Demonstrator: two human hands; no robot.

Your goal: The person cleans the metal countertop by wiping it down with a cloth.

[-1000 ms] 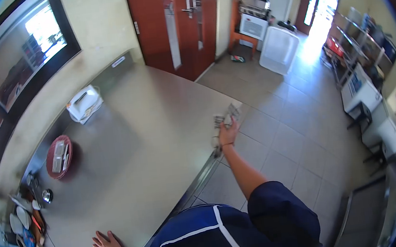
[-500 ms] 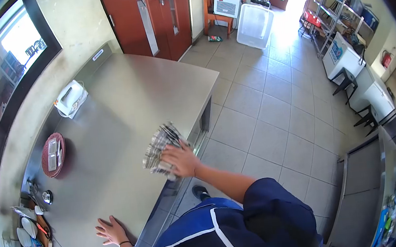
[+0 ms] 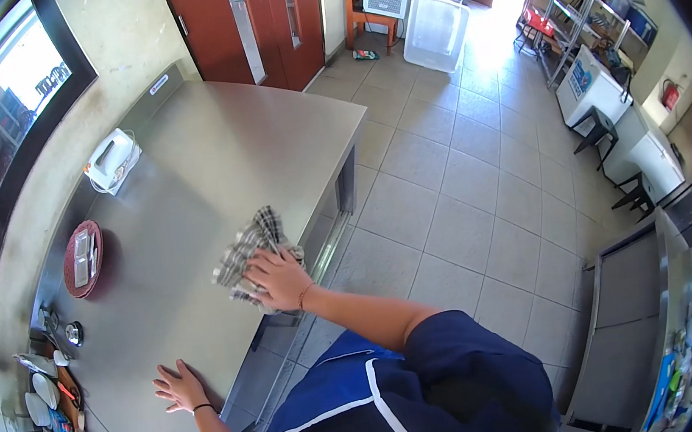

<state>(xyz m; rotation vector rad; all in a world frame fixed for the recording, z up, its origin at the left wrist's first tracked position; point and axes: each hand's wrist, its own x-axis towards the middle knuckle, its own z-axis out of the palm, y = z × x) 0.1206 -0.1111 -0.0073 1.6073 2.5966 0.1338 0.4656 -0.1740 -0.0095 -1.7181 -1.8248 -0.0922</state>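
Two hands are on the counter (image 3: 226, 136), both palm down. The right hand (image 3: 284, 283) lies over a checked cloth (image 3: 236, 264), fingers extended and bent slightly across the fabric. The cloth is bunched around and beneath it; whether a fold is pinched under the palm cannot be told. The left hand (image 3: 180, 388) grasps nothing: it is released, fingers spread, resting on the surface just inside the near edge and well apart from the cloth.

Location of the cloth: at the near edge, between the left hand and the near corner at the doors (image 3: 292, 43) end. One side reaches the edge line, and the loose folds fan out toward the middle of the counter.

Also noted: a white appliance (image 3: 112, 160) stands by the far edge, against the wall. A red basket (image 3: 99, 274) holding packets (image 3: 83, 256) sits farther along that edge, with a small metal bell (image 3: 74, 333) beyond it, nearer the crowded end. None of these touches the cloth.

Judged step: the cloth is being worked over the counter top under palm pressure. A further stroke would call for flat, even contact, the loose folds gathered under the fingers, and control at the near edge so that the fabric does not slip over it.
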